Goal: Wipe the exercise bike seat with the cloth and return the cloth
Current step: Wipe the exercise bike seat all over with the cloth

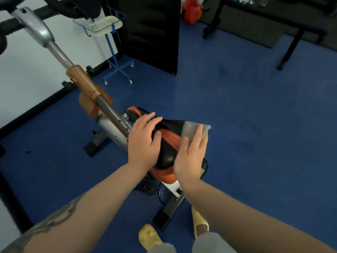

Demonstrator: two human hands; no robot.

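While the grey cloth [196,133] is pressed flat against the right side of the bike seat [168,141], the wiping step is judged to be in progress and not finished. The cloth is held under the open palm of the right hand [191,157], with fingers stretched and close together, not closed around it. The seat, black with orange panels, is steadied by the left hand [144,141], which is laid flat on its left part, fingers spread and empty. How much of the seat is already wiped cannot be told. The return of the cloth is still left; a blue wire rack [102,24] near the wall, with a pale cloth in it, is possibly the place. No brand, label or readable writing is seen on the exercise bike [109,114].
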